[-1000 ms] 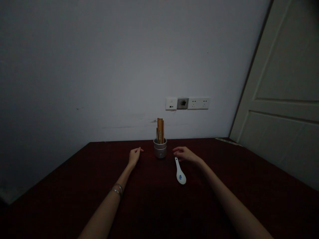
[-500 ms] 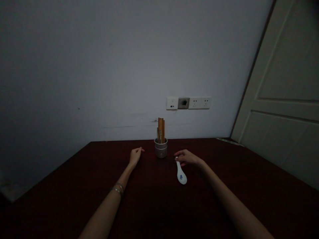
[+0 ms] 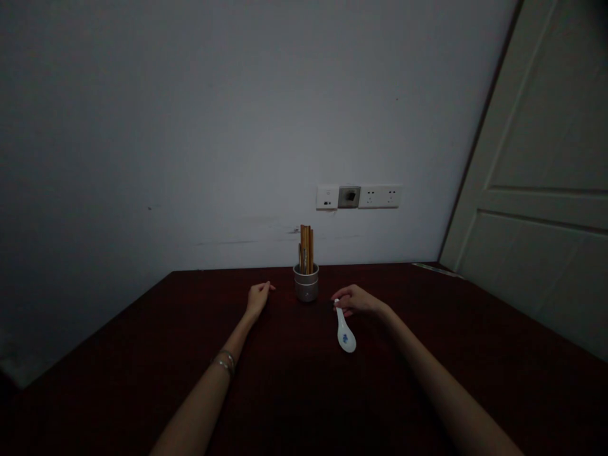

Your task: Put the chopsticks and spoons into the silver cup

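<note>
A white soup spoon [image 3: 346,339] with a blue motif in its bowl points toward me. My right hand [image 3: 355,299] pinches the end of its handle between thumb and fingers. To the left, my left hand [image 3: 258,299] rests on the dark red table with its fingers loosely curled in, and nothing shows in it. Between the two hands stands a grey metal cup [image 3: 306,288], apart from both. Several wooden chopsticks [image 3: 306,248] stand upright in this cup, along with a thinner, darker piece I cannot make out.
The table [image 3: 285,380] meets a pale wall [image 3: 213,126] at its far edge. Wall sockets [image 3: 379,197] sit above the cup, to the right. A panelled door [image 3: 536,190] rises at the right, and a thin strip [image 3: 437,270] lies near the far right table edge.
Almost nothing differs. The fingers of my right hand have shifted very slightly at the spoon's handle, while the left hand and the cup stay in place.
</note>
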{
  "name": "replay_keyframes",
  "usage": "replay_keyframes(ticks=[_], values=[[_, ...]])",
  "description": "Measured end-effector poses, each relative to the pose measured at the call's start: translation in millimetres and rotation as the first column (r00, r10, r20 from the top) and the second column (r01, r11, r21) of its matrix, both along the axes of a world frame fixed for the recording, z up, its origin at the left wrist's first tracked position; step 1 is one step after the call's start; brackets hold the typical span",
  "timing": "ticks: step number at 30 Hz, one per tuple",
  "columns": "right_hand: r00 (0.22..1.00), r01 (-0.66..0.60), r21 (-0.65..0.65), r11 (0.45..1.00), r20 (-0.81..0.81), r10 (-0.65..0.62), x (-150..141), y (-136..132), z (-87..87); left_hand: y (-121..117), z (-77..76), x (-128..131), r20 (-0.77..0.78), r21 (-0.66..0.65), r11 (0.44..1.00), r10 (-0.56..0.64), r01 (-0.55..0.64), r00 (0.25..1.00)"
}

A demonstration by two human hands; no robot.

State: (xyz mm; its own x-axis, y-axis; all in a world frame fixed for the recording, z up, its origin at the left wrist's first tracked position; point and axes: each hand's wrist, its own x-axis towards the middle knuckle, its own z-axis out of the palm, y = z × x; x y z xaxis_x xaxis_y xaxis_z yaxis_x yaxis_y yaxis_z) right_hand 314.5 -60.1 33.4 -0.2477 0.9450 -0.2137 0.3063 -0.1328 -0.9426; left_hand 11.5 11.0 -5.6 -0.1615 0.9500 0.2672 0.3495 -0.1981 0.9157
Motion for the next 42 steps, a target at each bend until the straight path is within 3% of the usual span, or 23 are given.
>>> replay_keyframes(ticks=[6,13,19,25,31,42], values=[[0.999,-0.022,0.042,0.999,-0.028,0.024,1,-3,14.5,2,-1.4,-1,-0.009,0.001,1.000,-0.013,0.013,1.000],[0.997,-0.043,0.198,0.979,-0.056,0.055,-3,-17,55.4,7,-6.1,-2,-0.030,0.004,1.000,-0.010,0.010,0.999],[0.999,-0.047,0.377,0.925,-0.002,0.052,-14,-42,97.3,12,-10.0,-4,-0.011,0.014,1.000,-0.027,0.027,1.000],[0.999,-0.015,0.556,0.831,0.052,-0.016,-27,-73,128.0,9,-8.5,-4,0.006,0.018,0.999,-0.036,0.036,0.999],[0.998,-0.002,0.571,0.821,0.056,-0.037,-34,-87,139.4,5,-5.3,-3,0.013,0.019,0.999,-0.033,0.033,0.999],[0.998,-0.033,0.568,0.822,0.063,-0.003,-34,-87,138.5,6,-5.5,-2,0.004,0.016,0.999,-0.034,0.034,0.999]])
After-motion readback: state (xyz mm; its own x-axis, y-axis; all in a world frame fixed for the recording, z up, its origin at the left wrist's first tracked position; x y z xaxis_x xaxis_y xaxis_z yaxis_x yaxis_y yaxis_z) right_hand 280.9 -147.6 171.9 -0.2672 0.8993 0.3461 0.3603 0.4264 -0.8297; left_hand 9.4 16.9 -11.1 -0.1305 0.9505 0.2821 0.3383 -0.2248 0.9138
